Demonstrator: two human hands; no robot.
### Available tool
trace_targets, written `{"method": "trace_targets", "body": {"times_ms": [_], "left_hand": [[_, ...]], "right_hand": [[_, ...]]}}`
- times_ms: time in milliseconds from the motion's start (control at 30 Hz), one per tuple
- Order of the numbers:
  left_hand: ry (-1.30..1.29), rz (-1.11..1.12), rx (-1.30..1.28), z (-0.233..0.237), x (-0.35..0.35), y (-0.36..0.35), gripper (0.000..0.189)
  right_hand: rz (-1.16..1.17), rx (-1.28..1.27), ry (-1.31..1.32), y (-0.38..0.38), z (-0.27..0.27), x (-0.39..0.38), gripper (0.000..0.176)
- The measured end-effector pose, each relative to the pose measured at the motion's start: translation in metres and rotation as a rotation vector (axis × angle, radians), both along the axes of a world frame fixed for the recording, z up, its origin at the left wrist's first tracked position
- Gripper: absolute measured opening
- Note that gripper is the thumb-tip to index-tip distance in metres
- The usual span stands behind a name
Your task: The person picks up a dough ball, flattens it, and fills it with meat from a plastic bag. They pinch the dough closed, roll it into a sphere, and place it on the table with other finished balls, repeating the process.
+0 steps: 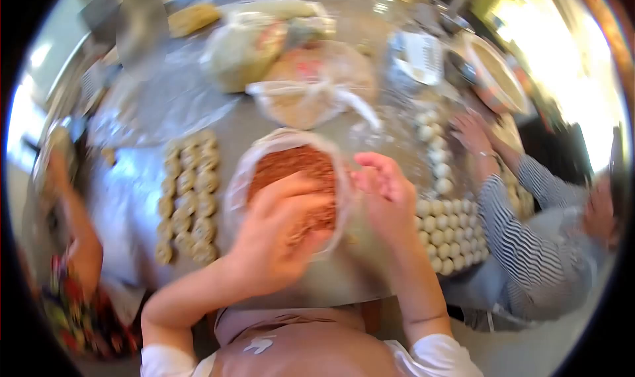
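Note:
A bowl (pixel 239 168) lined with thin plastic stands in front of me, filled with reddish-brown crumbly filling (pixel 291 160). Over its near side is my left hand (pixel 281 221), a little blurred, its fingers curved and the thumb apart from them. Filling shows in the gap between thumb and fingers. My right hand (pixel 387 188) is just beyond the bowl's right rim, palm partly turned up and fingers curled in. Whatever it may hold is too small or hidden to make out.
Rows of filled dough pieces (pixel 188 195) lie left of the bowl. White dough balls (pixel 450 231) sit at right, near a person in a striped sleeve (pixel 522 225). Another person's arm (pixel 79 225) is at far left. Plastic bags (pixel 307 79) and a large basin (pixel 496 79) stand farther back.

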State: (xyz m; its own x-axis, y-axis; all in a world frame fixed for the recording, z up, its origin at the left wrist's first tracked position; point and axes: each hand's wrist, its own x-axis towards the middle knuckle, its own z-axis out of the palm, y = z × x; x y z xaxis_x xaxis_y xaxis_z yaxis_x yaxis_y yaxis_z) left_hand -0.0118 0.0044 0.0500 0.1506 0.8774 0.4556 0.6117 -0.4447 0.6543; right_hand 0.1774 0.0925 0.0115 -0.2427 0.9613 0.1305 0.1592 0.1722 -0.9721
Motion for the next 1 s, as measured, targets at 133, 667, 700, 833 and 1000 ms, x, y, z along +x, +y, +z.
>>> {"method": "trace_targets", "body": {"times_ms": [133,667,700,833,1000], "left_hand": [[0.128,-0.21,0.384,-0.001,0.041,0.033,0.055],[0.214,-0.198,0.563,0.0,0.086,0.031,0.048],[0.212,-0.192,0.569,0.001,0.085,0.029,0.048],[0.217,-0.186,0.567,0.01,0.073,0.023,0.044],[0.284,-0.236,0.537,0.011,0.085,0.032,0.04]], "right_hand": [[0.25,-0.061,0.595,-0.031,0.005,-0.036,0.035],[0.025,-0.09,0.253,-0.002,0.028,0.033,0.034],[-0.018,-0.07,0.154,-0.006,0.013,0.034,0.034],[-0.107,-0.008,-0.089,-0.011,-0.02,0.033,0.033],[-0.166,0.032,-0.223,-0.012,-0.033,0.024,0.032]]}}
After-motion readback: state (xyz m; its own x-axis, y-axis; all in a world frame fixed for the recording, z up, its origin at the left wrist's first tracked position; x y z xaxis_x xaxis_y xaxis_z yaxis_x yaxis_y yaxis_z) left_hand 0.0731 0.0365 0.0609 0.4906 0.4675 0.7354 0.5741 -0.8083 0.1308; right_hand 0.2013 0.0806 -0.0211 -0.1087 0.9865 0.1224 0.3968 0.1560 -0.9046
